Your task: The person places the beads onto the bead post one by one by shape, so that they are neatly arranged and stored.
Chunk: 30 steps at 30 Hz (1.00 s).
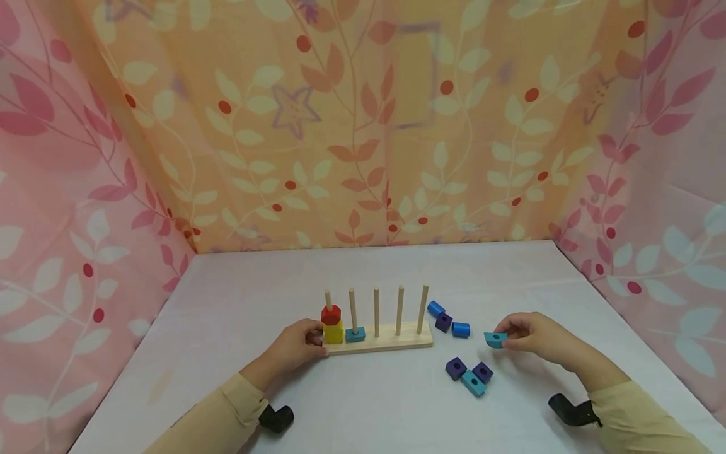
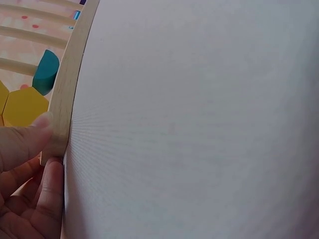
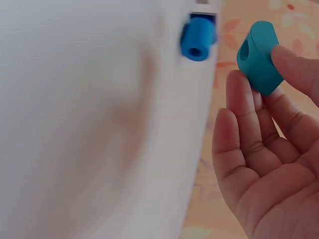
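Observation:
A wooden peg board (image 1: 380,342) with several upright pegs lies on the table. My left hand (image 1: 296,345) holds its left end, thumb on top and fingers at the end, as the left wrist view shows. Red and yellow blocks (image 1: 333,333) are stacked on the leftmost peg. On the second peg sits a teal half-round block (image 1: 355,335), its curved side plain in the left wrist view. Over to the right, my right hand (image 1: 533,337) pinches another teal block (image 3: 261,59) between thumb and fingers, raised above the table. A hole shows in that block's side.
Right of the board lie two blue cylinders (image 1: 460,330) with a purple block (image 1: 444,323) between them. Nearer the front, a teal block (image 1: 473,383) rests between two purple blocks (image 1: 455,368). Patterned curtains (image 1: 363,126) rise behind the white table (image 1: 374,410) and at both sides.

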{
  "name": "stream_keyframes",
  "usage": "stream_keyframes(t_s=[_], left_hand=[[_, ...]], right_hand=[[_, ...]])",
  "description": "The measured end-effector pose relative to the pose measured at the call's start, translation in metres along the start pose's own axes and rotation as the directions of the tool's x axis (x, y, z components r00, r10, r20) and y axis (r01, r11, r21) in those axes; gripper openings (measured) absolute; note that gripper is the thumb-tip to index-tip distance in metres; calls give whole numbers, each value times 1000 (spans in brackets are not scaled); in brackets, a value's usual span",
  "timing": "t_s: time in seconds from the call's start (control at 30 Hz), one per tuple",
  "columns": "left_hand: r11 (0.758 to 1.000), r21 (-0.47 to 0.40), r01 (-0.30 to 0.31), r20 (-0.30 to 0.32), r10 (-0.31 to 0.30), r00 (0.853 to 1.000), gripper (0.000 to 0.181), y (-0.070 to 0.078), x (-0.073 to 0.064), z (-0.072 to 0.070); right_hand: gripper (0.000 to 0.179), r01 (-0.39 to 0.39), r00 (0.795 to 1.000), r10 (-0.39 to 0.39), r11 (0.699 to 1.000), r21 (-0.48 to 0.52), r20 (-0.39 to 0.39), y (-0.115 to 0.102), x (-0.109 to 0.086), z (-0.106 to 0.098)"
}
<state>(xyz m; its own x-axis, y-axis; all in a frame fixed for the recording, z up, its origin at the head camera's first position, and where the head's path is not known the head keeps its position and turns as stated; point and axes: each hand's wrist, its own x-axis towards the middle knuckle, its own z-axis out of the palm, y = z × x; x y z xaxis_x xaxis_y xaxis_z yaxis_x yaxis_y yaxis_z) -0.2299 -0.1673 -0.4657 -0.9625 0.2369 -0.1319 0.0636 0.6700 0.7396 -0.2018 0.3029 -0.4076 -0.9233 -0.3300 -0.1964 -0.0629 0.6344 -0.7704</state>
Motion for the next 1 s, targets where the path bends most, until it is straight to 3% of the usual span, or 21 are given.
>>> stream_keyframes(t_s=[0.27,0.63,0.83,1.0], left_hand=[[1000,-8,-25,10,25,1000,48,1,0,0],[999,-11,-31,5,31,1000,47,3,1,-1],[1000,-5,-19,-3,19,1000,47,3,0,0],[1000,-3,-25,-2,25,1000,47,2,-1,0]], right_hand=[[30,56,993,-59,998,-34,-102,-34,7,-15],[29,160,959,-165,986,-43,-230,-85,28,-15],[26,282,939,-275,960,1,-208,-111,41,-4],[23,336,931,-323,941,52,-167,-133,52,11]])
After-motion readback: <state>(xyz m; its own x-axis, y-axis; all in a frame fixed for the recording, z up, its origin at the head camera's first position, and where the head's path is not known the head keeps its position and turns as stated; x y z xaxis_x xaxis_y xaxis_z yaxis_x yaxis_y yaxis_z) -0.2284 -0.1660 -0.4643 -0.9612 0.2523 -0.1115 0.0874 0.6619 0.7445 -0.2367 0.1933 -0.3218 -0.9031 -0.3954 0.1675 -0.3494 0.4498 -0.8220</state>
